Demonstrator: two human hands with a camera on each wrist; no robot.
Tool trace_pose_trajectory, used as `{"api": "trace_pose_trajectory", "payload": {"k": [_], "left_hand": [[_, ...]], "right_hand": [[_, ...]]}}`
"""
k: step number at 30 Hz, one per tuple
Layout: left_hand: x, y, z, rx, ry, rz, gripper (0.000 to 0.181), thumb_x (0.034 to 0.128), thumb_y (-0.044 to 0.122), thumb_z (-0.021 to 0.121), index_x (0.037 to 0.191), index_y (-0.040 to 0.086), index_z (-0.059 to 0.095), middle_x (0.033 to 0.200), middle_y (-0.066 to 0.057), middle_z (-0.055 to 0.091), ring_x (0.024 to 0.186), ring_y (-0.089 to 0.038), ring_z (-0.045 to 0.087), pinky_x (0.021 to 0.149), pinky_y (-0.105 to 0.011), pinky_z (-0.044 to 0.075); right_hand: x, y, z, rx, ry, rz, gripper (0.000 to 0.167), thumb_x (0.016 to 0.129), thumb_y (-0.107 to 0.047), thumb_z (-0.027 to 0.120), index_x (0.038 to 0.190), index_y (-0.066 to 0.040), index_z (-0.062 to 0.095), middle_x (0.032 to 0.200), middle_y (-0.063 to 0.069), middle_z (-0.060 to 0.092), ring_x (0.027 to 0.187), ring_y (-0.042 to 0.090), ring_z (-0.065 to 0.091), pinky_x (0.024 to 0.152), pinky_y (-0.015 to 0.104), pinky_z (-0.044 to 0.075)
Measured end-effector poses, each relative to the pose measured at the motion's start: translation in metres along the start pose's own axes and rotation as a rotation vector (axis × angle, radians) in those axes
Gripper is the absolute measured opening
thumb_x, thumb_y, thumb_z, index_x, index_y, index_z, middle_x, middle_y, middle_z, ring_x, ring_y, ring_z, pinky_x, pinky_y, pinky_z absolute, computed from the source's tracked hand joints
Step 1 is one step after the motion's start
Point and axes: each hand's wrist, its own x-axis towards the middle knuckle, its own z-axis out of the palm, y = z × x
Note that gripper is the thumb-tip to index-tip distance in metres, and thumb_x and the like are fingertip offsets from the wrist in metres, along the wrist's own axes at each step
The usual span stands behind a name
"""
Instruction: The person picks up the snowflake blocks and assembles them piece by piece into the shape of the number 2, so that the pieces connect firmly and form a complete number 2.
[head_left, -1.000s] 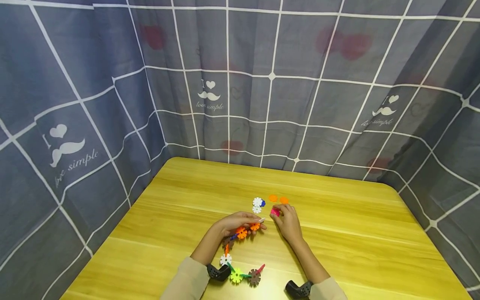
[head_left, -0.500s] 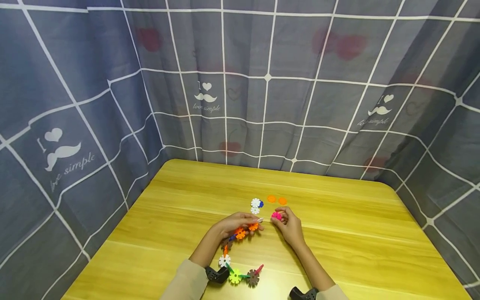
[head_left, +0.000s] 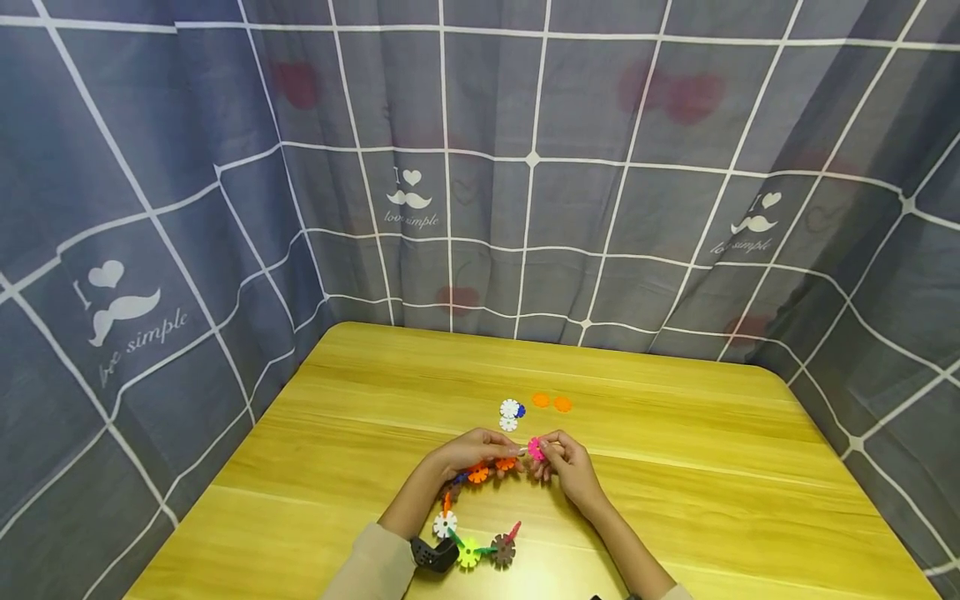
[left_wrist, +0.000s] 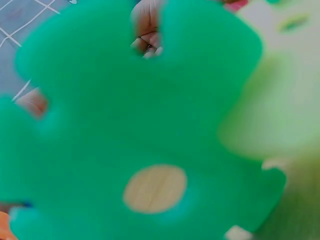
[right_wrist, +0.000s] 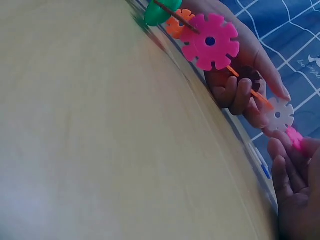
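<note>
My left hand pinches a white notched snowflake disc at one end of a chain of interlocking discs. The chain curves below it through an orange disc, a white disc, a yellow-green disc and a brown disc. With thumb and fingers, my right hand holds a pink snowflake disc right at the white one's edge. Whether their slots interlock I cannot tell. A green disc of the chain fills most of the left wrist view.
Beyond the hands lie loose white discs, a blue disc and two orange discs on the wooden table. A grey-blue checked curtain hangs behind the table's far edge.
My right hand has moved left with the pink disc, bringing it up against the white disc in my left hand. The left hand and chain have stayed nearly in place.
</note>
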Motion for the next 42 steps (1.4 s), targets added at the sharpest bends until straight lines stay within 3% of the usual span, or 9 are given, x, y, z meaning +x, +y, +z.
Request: {"api": "trace_pose_trajectory", "payload": {"k": [10, 18, 22, 25, 27, 30, 35, 38, 42], "left_hand": [[-0.002, 0.005, 0.003, 0.033, -0.034, 0.034, 0.025, 0.0917, 0.017, 0.058, 0.108, -0.001, 0.064, 0.092, -0.015, 0.068, 0.085, -0.017, 0.063, 0.072, -0.027, 0.050], [-0.002, 0.002, 0.001, 0.070, -0.020, 0.074, 0.026, 0.0925, 0.015, 0.057, 0.109, -0.004, 0.064, 0.092, -0.013, 0.069, 0.080, -0.014, 0.063, 0.068, -0.025, 0.051], [0.001, 0.004, 0.005, 0.076, -0.018, 0.061, 0.026, 0.0914, 0.019, 0.059, 0.108, -0.001, 0.065, 0.093, -0.010, 0.068, 0.081, -0.015, 0.063, 0.071, -0.028, 0.051], [0.003, 0.009, 0.005, 0.135, -0.022, 0.027, 0.029, 0.0906, 0.025, 0.060, 0.111, 0.004, 0.065, 0.099, -0.005, 0.066, 0.089, -0.015, 0.061, 0.077, -0.030, 0.050], [0.000, 0.012, -0.001, 0.179, -0.034, 0.000, 0.032, 0.0905, 0.027, 0.060, 0.115, 0.007, 0.063, 0.104, -0.004, 0.064, 0.094, -0.017, 0.060, 0.080, -0.032, 0.049], [-0.011, 0.015, -0.019, 0.170, -0.063, -0.041, 0.042, 0.0903, 0.026, 0.061, 0.124, 0.003, 0.054, 0.107, -0.008, 0.063, 0.096, -0.021, 0.060, 0.077, -0.031, 0.049], [-0.027, 0.011, -0.046, 0.088, -0.030, -0.120, 0.066, 0.0880, 0.026, 0.064, 0.136, -0.007, 0.033, 0.100, -0.014, 0.067, 0.075, -0.014, 0.061, 0.064, -0.028, 0.050], [-0.030, 0.004, -0.053, 0.019, 0.003, -0.128, 0.070, 0.0888, 0.026, 0.063, 0.138, -0.009, 0.028, 0.097, -0.013, 0.067, 0.067, -0.011, 0.057, 0.065, -0.032, 0.053], [-0.029, -0.004, -0.058, -0.042, 0.066, -0.048, 0.054, 0.0920, 0.028, 0.058, 0.129, -0.008, 0.042, 0.101, -0.012, 0.065, 0.078, -0.013, 0.058, 0.070, -0.032, 0.051]], "right_hand": [[-0.001, -0.018, 0.004, -0.082, -0.004, -0.020, 0.016, 0.093, -0.001, 0.052, 0.096, 0.013, 0.059, 0.065, 0.031, 0.055, 0.046, 0.028, 0.052, 0.036, 0.028, 0.041], [0.001, -0.004, 0.007, -0.039, -0.036, -0.064, 0.016, 0.094, 0.001, 0.049, 0.095, 0.015, 0.056, 0.066, 0.028, 0.058, 0.049, 0.024, 0.055, 0.042, 0.031, 0.047], [0.000, 0.006, 0.003, -0.018, 0.002, -0.009, 0.019, 0.094, -0.007, 0.052, 0.097, 0.011, 0.057, 0.068, 0.019, 0.062, 0.055, 0.017, 0.058, 0.051, 0.029, 0.051], [-0.003, 0.008, -0.002, 0.026, 0.075, 0.043, 0.026, 0.094, -0.014, 0.054, 0.098, 0.011, 0.055, 0.071, 0.013, 0.063, 0.059, 0.013, 0.058, 0.055, 0.026, 0.051], [-0.005, 0.007, -0.006, 0.099, 0.138, 0.074, 0.029, 0.094, -0.016, 0.055, 0.099, 0.012, 0.053, 0.072, 0.010, 0.063, 0.060, 0.013, 0.058, 0.055, 0.024, 0.050], [-0.008, 0.005, -0.014, 0.225, 0.218, 0.105, 0.030, 0.095, -0.015, 0.053, 0.103, 0.013, 0.047, 0.075, 0.009, 0.064, 0.064, 0.014, 0.060, 0.056, 0.022, 0.050], [-0.018, 0.002, -0.027, 0.355, 0.256, 0.113, 0.022, 0.097, -0.008, 0.047, 0.106, 0.010, 0.042, 0.085, 0.014, 0.067, 0.076, 0.019, 0.065, 0.067, 0.025, 0.053], [-0.022, 0.000, -0.028, 0.356, 0.215, 0.103, 0.019, 0.096, -0.006, 0.048, 0.104, 0.009, 0.042, 0.092, 0.025, 0.065, 0.082, 0.026, 0.066, 0.072, 0.031, 0.054], [-0.024, -0.001, -0.026, 0.230, 0.130, 0.114, 0.023, 0.093, -0.009, 0.055, 0.100, 0.010, 0.046, 0.096, 0.032, 0.061, 0.084, 0.029, 0.066, 0.073, 0.035, 0.054]]}}
